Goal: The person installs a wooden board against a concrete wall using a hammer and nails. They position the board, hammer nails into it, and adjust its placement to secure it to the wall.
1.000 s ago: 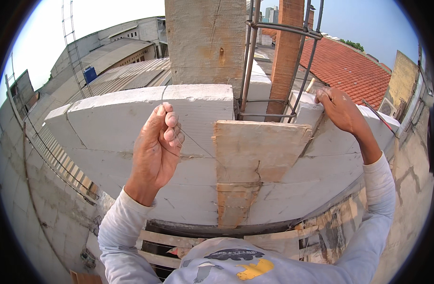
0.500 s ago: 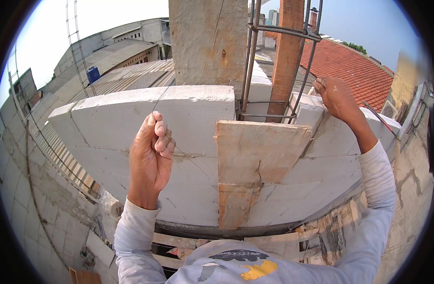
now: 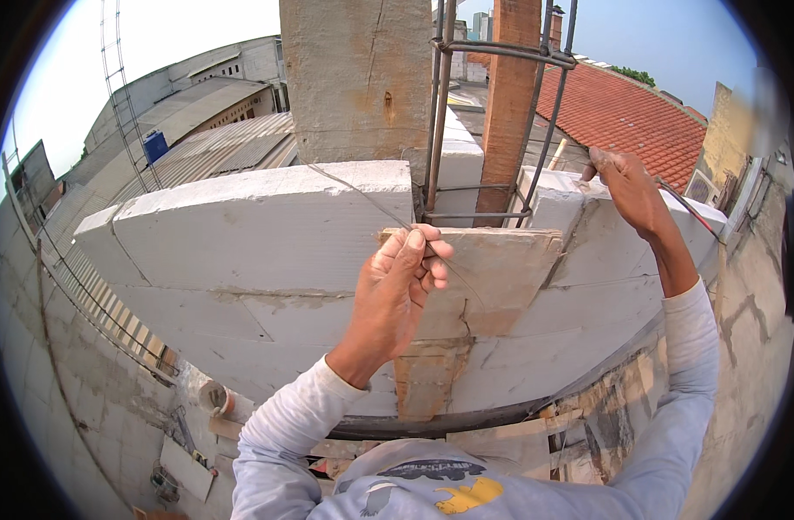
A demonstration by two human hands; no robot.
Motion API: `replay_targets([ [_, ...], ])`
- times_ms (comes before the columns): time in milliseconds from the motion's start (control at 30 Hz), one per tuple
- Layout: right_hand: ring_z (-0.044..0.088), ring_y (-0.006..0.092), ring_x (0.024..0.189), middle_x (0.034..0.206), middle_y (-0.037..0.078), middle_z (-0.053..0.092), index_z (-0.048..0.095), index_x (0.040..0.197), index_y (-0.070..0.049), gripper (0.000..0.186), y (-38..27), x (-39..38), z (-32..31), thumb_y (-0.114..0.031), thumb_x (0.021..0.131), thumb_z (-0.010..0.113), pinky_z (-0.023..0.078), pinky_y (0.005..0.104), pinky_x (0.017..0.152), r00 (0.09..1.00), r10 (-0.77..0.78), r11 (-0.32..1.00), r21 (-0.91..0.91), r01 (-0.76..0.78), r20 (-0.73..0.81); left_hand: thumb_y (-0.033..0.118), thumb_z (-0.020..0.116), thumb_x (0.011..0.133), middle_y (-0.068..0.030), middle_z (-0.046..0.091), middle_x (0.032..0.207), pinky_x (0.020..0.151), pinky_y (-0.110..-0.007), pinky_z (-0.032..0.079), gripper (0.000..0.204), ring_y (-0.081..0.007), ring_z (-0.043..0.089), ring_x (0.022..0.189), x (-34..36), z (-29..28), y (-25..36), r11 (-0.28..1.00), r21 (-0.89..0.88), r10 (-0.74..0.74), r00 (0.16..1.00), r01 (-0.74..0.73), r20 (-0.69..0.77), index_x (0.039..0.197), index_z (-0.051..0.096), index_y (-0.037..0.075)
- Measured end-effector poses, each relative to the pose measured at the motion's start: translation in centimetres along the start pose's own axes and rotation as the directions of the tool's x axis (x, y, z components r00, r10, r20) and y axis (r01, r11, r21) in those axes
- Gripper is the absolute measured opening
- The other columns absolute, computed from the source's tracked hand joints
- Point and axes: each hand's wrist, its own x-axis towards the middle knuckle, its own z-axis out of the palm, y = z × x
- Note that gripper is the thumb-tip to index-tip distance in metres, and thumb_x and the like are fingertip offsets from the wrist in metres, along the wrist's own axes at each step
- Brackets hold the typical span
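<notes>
My left hand (image 3: 401, 273) is closed in a pinch on a thin, dark wire (image 3: 362, 192). One length of this wire slants up and left across the top of the white block wall (image 3: 249, 217), and its other end hangs below my fingers. Behind that hand a worn plywood panel (image 3: 501, 269) covers the gap between two wall sections. Over the right section my right hand (image 3: 626, 186) is raised with curled fingers; what they hold, if anything, is hidden. A red-handled tool (image 3: 696, 212) lies on the wall top beside that wrist.
A steel rebar cage (image 3: 440, 113) rises from the gap, with a tall wide board (image 3: 353, 87) and an upright timber (image 3: 505, 113) by it. Tiled and corrugated roofs (image 3: 622, 113) stand beyond. Wooden planks (image 3: 509, 446) lie below the wall.
My left hand has moved right with the wire, from in front of the left wall section to the panel. My right hand remains above the right section. The view has shifted slightly.
</notes>
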Motion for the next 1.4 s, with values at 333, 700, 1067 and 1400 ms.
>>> replay_targets([
  [333,0.059,0.0296,0.071,0.075,0.013,0.063,0.066,0.095,0.003,0.036,-0.3,-3.1,-0.8,-0.028,0.106,0.051,0.046,0.0427,0.071,0.963,-0.261,0.916,-0.333,0.223,-0.073,0.027,0.053,0.11,-0.0095,0.067,0.112,0.085,-0.027,0.054,0.028,-0.0132,0.064,0.095,1.1,1.9,-2.1,0.995,0.066,-0.077,0.996,0.075,0.037,0.12,0.062,0.003],
  [700,0.05,0.0056,0.073,0.083,-0.004,0.054,0.064,0.115,-0.001,0.028,-7.3,-7.5,6.7,-0.025,0.109,0.051,0.044,0.0209,0.067,0.991,0.008,0.623,0.774,-0.112,0.137,0.029,0.052,0.11,-0.0065,0.066,0.112,0.088,-0.03,0.051,0.028,-0.0121,0.061,0.093,3.4,2.3,-3.7,1.0,0.02,-0.014,0.997,0.012,0.078,0.119,0.061,0.005],
  [1067,0.061,0.011,0.076,0.09,0.007,0.065,0.062,0.104,0.004,0.024,-9.8,-5.6,9.1,-0.019,0.104,0.058,0.055,0.0259,0.067,0.981,0.082,0.552,0.812,-0.19,0.174,0.029,0.052,0.11,-0.0122,0.068,0.123,0.099,-0.031,0.05,0.034,-0.0188,0.064,0.114,4.3,2.0,-0.9,0.991,0.107,-0.101,0.971,0.08,0.217,0.123,0.062,-0.001],
  [1400,0.071,0.0231,0.085,0.098,0.019,0.07,0.061,0.108,0.009,0.031,-14.3,-7.7,6.4,-0.021,0.101,0.064,0.057,0.0376,0.073,0.974,0.081,0.99,0.092,-0.102,0.213,0.027,0.053,0.109,-0.0062,0.071,0.104,0.089,-0.027,0.049,0.035,-0.0106,0.061,0.094,5.0,0.9,0.2,0.863,0.498,-0.024,0.977,-0.088,0.214,0.115,0.07,-0.004],
])
